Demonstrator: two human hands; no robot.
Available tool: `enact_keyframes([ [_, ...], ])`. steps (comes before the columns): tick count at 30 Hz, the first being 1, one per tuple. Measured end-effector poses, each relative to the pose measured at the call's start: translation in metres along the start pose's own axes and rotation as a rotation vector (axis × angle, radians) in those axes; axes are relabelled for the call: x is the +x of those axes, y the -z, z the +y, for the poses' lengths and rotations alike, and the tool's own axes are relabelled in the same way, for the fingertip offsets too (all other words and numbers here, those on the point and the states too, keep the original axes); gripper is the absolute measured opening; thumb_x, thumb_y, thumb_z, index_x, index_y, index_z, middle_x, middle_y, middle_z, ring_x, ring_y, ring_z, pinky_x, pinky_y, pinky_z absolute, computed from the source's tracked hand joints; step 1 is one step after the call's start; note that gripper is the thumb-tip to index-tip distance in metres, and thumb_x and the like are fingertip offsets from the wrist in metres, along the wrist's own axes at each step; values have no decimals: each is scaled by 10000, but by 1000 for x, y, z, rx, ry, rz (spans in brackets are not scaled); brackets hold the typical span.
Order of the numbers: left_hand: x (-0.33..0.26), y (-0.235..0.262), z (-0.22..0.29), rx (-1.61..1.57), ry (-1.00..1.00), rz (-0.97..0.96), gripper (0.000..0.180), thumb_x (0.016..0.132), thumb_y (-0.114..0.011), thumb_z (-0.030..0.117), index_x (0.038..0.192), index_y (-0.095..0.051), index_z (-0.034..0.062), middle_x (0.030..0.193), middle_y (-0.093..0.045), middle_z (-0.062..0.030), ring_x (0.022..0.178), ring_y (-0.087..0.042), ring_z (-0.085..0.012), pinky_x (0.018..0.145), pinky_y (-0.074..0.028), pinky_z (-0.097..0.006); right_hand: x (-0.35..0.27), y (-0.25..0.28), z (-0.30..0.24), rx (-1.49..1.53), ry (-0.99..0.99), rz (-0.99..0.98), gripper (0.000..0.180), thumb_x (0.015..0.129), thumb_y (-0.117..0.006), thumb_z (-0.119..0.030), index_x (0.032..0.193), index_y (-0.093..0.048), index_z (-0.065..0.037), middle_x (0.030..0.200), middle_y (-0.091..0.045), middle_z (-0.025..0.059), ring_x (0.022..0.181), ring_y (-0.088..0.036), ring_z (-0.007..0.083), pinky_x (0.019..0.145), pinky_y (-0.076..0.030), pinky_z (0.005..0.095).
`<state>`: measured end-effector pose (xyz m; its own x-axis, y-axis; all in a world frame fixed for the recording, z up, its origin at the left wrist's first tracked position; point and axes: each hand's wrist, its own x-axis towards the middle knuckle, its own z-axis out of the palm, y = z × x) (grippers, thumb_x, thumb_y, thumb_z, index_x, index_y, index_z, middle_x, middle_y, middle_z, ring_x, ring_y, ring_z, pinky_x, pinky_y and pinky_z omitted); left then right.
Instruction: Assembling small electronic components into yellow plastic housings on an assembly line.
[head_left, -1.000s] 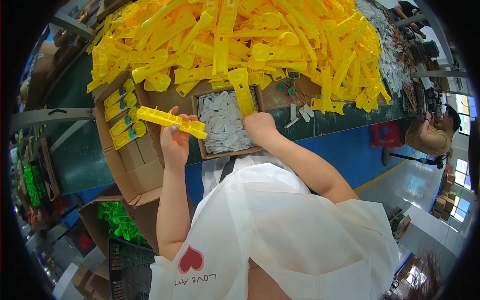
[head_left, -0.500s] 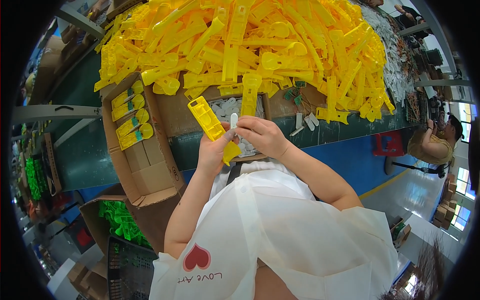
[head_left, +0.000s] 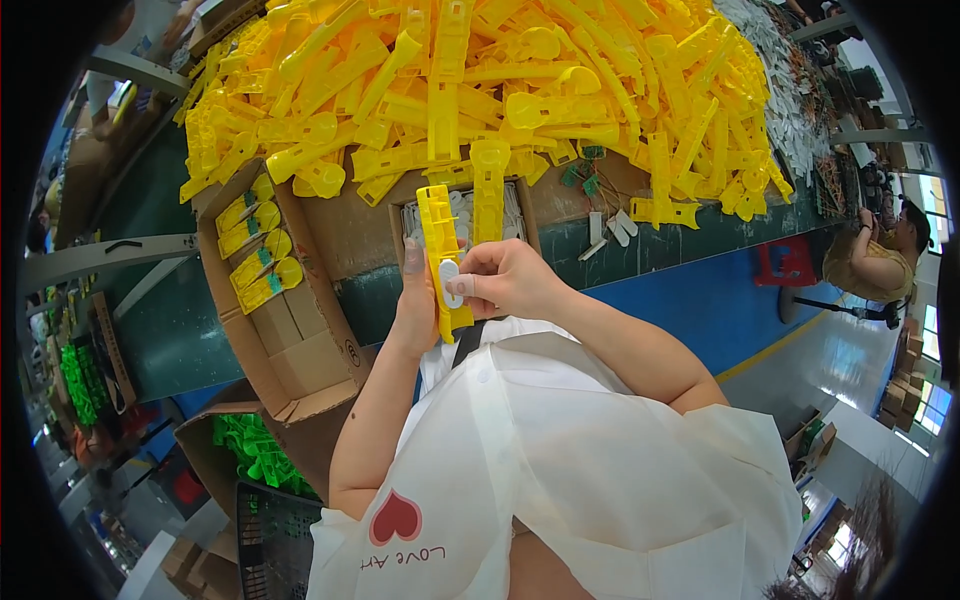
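My left hand (head_left: pixel 414 300) is closed round a long yellow plastic housing (head_left: pixel 437 215) and holds it upright in front of my body. With its fingers pinched, my right hand (head_left: pixel 508 281) presses a small white oval plastic piece (head_left: pixel 449 283) against the side of that housing. Just beyond my hands stands a small box (head_left: pixel 407 225) of white plastic pieces, with another yellow housing (head_left: pixel 488 190) lying across it. My fingers partly cover the white piece, so I cannot tell whether it is seated.
A large heap of yellow housings (head_left: pixel 560 110) covers the far table. On the left, an open carton (head_left: pixel 300 345) holds yellow assemblies with green parts. Wired green boards (head_left: pixel 583 178) and white pieces (head_left: pixel 612 228) lie right. Green parts (head_left: pixel 262 452) fill a box lower left. A person (head_left: pixel 868 255) sits far right.
The yellow housing has turned upright, its edge now facing my right hand. My right hand has moved down with the white piece and brought it against the housing.
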<state>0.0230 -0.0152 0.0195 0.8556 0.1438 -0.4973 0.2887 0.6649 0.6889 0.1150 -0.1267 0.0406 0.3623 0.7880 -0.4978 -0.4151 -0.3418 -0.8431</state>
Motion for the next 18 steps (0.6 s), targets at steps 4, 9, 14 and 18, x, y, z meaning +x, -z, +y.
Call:
enact_keyframes([
  [4,3,3,-4,91,38,16,740,765,-229,701,1150,-379,86,973,-493,-86,887,-544,-149,755,-470,-285,1,-5,1,-114,-27,66,155,790,-609,-132,754,-559,11,586,-550,38,500,-521,63,454,-443,200],
  [9,13,24,-22,353,-13,77,716,793,-285,662,1174,-276,55,950,-462,-80,842,-505,-133,700,-436,-233,13,-6,13,12,-24,112,131,783,-597,-96,776,-552,27,634,-578,70,536,-567,108,505,-495,228],
  [14,11,6,-12,248,-114,148,546,762,-648,281,1146,-342,43,816,-483,-44,629,-503,-114,575,-446,-244,18,38,15,464,-132,-22,349,873,-475,-296,912,-546,44,767,-600,129,595,-610,169,533,-509,248],
  [18,6,16,1,283,-164,236,465,763,-628,121,1133,-364,20,779,-474,-28,612,-499,-111,568,-446,-245,24,146,66,-964,311,893,173,744,-586,-109,901,-583,-37,819,-580,128,724,-592,256,627,-469,346],
])
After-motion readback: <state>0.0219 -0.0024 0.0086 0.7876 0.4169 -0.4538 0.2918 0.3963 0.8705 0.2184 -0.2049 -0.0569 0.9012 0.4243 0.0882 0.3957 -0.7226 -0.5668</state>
